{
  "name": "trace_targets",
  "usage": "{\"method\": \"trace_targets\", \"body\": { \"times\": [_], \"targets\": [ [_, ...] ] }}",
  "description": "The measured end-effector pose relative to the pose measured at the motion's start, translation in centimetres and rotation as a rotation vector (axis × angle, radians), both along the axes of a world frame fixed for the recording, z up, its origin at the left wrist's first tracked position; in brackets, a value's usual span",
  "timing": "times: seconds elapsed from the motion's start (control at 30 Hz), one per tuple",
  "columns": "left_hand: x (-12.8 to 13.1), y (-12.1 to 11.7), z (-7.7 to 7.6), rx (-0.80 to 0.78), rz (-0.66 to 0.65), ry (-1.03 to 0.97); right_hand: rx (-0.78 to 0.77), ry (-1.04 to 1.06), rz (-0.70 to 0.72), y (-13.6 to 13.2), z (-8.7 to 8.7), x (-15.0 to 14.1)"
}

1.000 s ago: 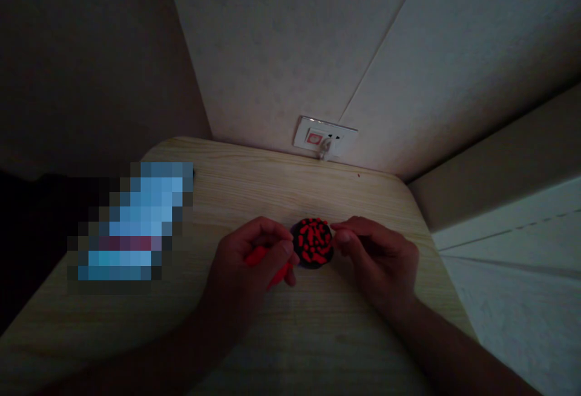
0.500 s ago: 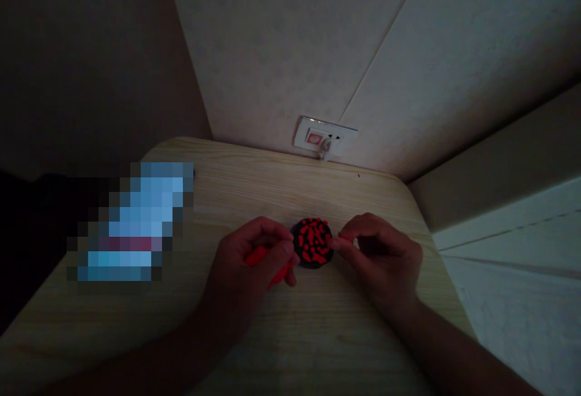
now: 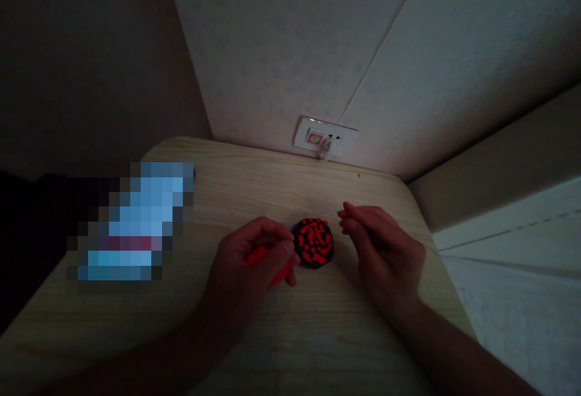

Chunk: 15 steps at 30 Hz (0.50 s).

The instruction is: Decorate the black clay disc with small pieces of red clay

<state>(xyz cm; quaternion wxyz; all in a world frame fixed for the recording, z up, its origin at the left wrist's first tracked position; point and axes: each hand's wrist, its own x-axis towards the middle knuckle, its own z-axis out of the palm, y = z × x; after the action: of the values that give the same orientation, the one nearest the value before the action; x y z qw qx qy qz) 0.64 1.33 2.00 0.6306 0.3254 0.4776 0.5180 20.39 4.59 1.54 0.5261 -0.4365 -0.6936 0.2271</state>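
Observation:
A small black disc (image 3: 313, 243) studded with several red bits lies on the light wooden table (image 3: 290, 335). My left hand (image 3: 247, 263) rests just left of the disc, its fingers curled round a lump of red material (image 3: 256, 255) and its fingertips touching the disc's left edge. My right hand (image 3: 381, 247) hovers to the right of the disc, fingers pressed together in a pinch near its upper right edge. I cannot make out anything between those fingertips in the dim light.
A blurred blue patch (image 3: 136, 220) covers something at the table's left. A white wall socket (image 3: 324, 135) with a red switch sits on the wall behind the table. The table's right edge drops off beside a pale surface (image 3: 512, 275).
My right hand has lifted off the disc's right edge and moved up and slightly right. The left hand and the disc have stayed put.

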Motion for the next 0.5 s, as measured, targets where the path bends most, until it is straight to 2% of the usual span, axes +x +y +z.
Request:
{"method": "trace_targets", "body": {
  "times": [0.1, 0.23, 0.37, 0.5],
  "targets": [
    [0.01, 0.04, 0.03, 0.006, -0.008, 0.007, 0.022, -0.026, -0.005, -0.04, 0.20, 0.00],
    [-0.04, 0.13, 0.15, -0.004, -0.011, 0.019, -0.003, -0.011, 0.061, -0.35, 0.34, 0.33],
    [-0.09, 0.12, 0.13, -0.011, -0.003, 0.013, -0.130, 0.000, 0.063, -0.68, -0.07, 0.83],
    [-0.03, 0.12, 0.01, -0.003, -0.005, 0.008, -0.214, 0.104, 0.074, -0.65, -0.56, 0.83]
  ]
}}
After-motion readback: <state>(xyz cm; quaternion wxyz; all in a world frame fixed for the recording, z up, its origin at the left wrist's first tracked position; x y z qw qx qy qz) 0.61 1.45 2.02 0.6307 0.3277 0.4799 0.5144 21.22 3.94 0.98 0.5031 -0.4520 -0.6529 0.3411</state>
